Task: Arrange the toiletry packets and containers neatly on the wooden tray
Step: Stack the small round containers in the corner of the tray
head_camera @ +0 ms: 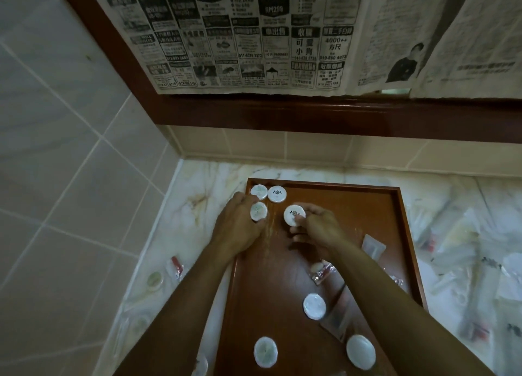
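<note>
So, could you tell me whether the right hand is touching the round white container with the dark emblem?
Touching. In the head view, the right hand has its fingertips pressed on the edge of the emblem container.

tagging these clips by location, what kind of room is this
Probably a bathroom vanity, perhaps a hotel's: tiled walls, a marble counter, and a wooden tray of round toiletry containers.

Both hands forward — fingers curled, gripping
</note>
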